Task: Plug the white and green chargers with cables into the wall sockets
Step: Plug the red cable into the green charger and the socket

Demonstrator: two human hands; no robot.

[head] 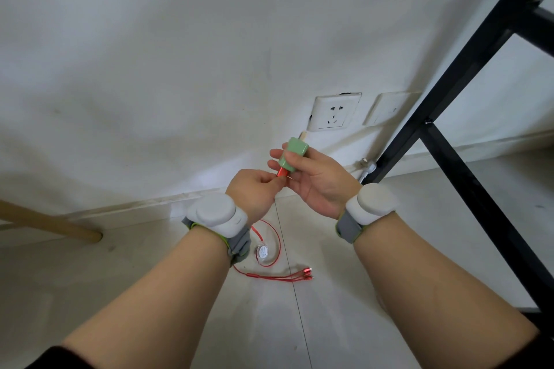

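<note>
Head view: the right hand (317, 183) is gripping the small mint-green plastic cube charger (293, 156) btwn thumb and fingers, holding it up in front of the wall, below and left of the white square wall socket (334, 112). The left hand (254, 192) is pinching the red metal USB plug (282, 172) at the charger's lower end; plug looks partly seated in the port, can't tell if fully home. Both hands are closed and nearly touching each other at the charger.

The thin red flat cable (271, 249) is looping down to the pale tiled floor (150, 293), w/ a round clear reel (263, 252) mid-loop and a red multi-tip end (307, 274) lying beside it. A second white wall plate (388, 108) is sitting just right of the socket, partly behind the black metal frame (449, 144). White charger isn't in view.

Doing this step well, imo: keep the charger braced in the right hand, push the plug straight along the port axis, no wiggling sideways. Once seated, turn the charger so its prongs, hidden here, are facing the socket slots. Watch the slack so the reel isn't tugging the plug back out.
</note>
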